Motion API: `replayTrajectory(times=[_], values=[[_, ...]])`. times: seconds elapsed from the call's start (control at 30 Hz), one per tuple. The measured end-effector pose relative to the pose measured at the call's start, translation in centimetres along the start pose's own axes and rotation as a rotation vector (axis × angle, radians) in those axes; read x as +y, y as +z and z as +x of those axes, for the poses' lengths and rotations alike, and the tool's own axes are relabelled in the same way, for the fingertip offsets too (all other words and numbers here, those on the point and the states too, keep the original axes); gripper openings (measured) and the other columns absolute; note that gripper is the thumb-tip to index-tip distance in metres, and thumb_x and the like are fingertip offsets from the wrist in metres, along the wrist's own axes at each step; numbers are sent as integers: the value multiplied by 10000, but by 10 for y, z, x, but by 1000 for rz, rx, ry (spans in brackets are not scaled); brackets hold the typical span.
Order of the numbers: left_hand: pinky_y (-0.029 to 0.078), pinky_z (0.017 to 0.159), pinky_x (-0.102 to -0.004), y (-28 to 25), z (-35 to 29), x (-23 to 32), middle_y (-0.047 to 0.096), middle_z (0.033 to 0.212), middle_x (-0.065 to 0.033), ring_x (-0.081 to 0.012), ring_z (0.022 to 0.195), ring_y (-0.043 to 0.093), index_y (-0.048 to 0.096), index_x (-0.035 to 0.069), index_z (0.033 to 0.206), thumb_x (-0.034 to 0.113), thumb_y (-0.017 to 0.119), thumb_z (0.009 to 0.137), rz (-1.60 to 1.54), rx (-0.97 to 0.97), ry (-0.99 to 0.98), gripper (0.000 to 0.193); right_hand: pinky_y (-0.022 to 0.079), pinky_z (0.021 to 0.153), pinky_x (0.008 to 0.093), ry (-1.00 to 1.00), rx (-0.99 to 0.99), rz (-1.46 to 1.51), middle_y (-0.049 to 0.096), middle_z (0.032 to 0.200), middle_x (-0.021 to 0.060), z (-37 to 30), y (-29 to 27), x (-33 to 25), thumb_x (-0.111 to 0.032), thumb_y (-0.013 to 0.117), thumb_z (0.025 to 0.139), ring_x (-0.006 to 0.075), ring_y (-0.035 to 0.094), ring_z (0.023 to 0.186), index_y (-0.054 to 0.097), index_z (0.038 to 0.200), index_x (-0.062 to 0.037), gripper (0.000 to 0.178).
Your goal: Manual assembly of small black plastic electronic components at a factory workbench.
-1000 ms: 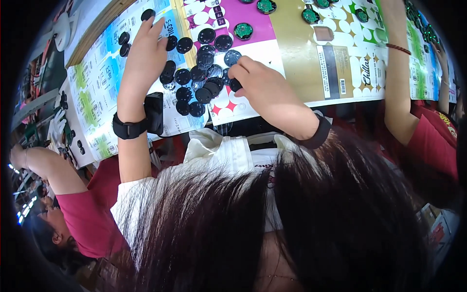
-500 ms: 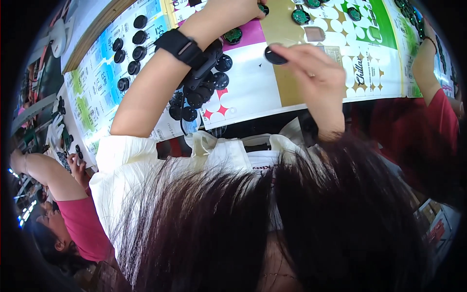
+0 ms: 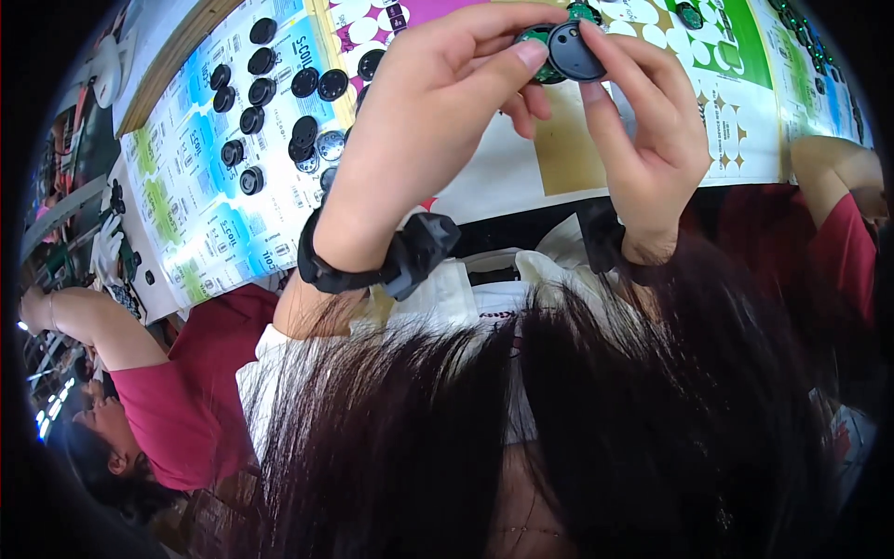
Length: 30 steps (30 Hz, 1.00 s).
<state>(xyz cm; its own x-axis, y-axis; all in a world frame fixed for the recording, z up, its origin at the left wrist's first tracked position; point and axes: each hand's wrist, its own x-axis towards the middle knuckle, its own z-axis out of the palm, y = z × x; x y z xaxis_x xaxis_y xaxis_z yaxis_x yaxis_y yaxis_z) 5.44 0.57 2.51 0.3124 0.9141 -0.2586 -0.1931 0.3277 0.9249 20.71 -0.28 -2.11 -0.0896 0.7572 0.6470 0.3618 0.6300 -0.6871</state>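
Both hands meet over the far middle of the table. My left hand [image 3: 438, 112] pinches a round black part with a green circuit board [image 3: 538, 34] in it, its thumb pressed on the near side. Between the thumb and fingers of my right hand [image 3: 656, 126] is a round black cap [image 3: 577, 54], tilted with its holed face toward me. The cap touches or overlaps the circuit-board part; whether the two are joined, I cannot tell. Black bands circle both my wrists. Beyond the hands lies another green circuit-board part [image 3: 584, 12].
Several black round pieces [image 3: 262, 91] stand in rows at left, with loose black discs [image 3: 304, 82] nearer my left forearm. Another circuit-board part [image 3: 689, 15] lies at far right. A wooden rail [image 3: 172, 61] edges the printed sheets. Co-workers in red sleeves [image 3: 172, 419] sit on both sides.
My left hand has drawn back toward me with the circuit-board part. My right hand has raised the black cap to it. The loose discs at left are less covered by my arm.
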Motion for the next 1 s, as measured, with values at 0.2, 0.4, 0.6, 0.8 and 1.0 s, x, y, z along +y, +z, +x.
replayTrajectory(times=[0.2, 0.4, 0.6, 0.8, 1.0], values=[[432, 569, -182, 1, 29, -40, 566, 852, -76, -80, 675, 534, 461, -78, 1105, -8, 505, 836, -37, -369, 651, 281, 433, 725, 239, 19, -79, -159, 555, 953, 105, -8, -8, -1, 84, 609, 668, 167, 538, 843, 592, 1047, 2, 388], [455, 615, -200, 18, -2, -16, 573, 913, -99, -92, 740, 547, 453, -78, 1130, -10, 505, 837, 86, 8, 16, 306, 439, 736, 276, 254, -163, -262, 539, 964, 116, -1, -18, -31, 0, 701, 608, 215, 543, 843, 581, 1017, -4, 426], [468, 739, -233, -22, 46, -58, 566, 1020, -133, -144, 880, 560, 435, -73, 1169, -34, 537, 801, -128, -646, 953, 383, 434, 760, 286, 145, -88, -146, 527, 975, 114, -3, -15, -24, -18, 712, 601, 224, 533, 881, 583, 997, -4, 417], [447, 831, -264, -24, 50, -68, 545, 1089, -156, -185, 974, 545, 432, -66, 1181, -36, 584, 760, -296, -784, 779, 449, 433, 767, 291, 129, -70, -132, 522, 976, 114, -6, -23, -19, -23, 715, 599, 229, 531, 893, 584, 993, -5, 416], [432, 857, -274, -28, 49, -75, 535, 1110, -164, -200, 998, 538, 437, -66, 1178, -19, 615, 740, -364, -854, 674, 476, 437, 763, 292, 171, -105, -140, 521, 969, 117, 0, -24, -32, -18, 713, 598, 231, 533, 888, 584, 1001, -6, 422]])
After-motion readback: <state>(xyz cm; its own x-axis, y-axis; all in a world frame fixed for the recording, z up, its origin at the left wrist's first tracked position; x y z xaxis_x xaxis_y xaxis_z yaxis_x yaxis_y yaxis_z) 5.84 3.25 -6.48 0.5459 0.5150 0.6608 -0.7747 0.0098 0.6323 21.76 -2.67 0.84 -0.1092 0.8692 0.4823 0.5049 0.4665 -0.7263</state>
